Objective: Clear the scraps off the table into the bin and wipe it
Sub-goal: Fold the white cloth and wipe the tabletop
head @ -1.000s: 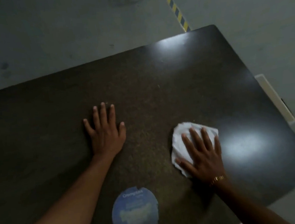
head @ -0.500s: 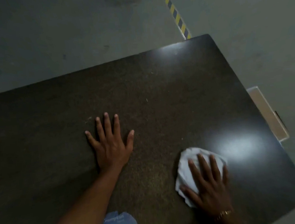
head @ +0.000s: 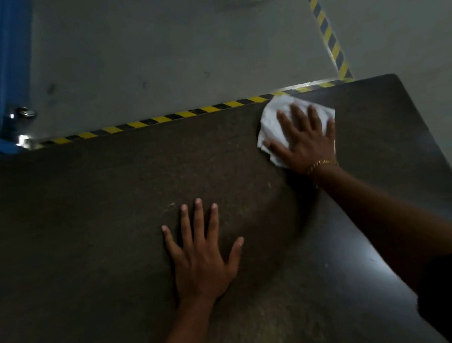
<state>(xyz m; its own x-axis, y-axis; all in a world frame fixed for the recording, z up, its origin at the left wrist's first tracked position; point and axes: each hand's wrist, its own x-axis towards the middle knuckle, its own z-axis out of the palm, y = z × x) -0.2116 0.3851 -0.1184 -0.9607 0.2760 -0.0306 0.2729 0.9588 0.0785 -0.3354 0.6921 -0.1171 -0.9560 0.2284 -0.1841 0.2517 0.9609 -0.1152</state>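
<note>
Head view, looking down: my right hand [head: 305, 139] lies flat with the fingers spread on a crumpled white cloth [head: 276, 115], pressing it against the dark worktop [head: 93, 224] right at the far edge, close to the far right corner. My left hand [head: 202, 258] is splayed wide and empty, palm down near the middle of the worktop — a brace, not a grip.

The cloth looks thin, soft and very light; it may be a paper towel, I cannot tell. It has no stiffness of its own, so I judge it will bunch or slide out from under my palm unless I keep even downward pressure across it. I would keep the palm over its middle with the fingers pinning the leading side — pinching one corner would only let it fold over. So near the far edge, a long stroke could push it off onto the floor. No scraps or bin show here; a few pale specks near my left fingertips are too small to name.
</note>
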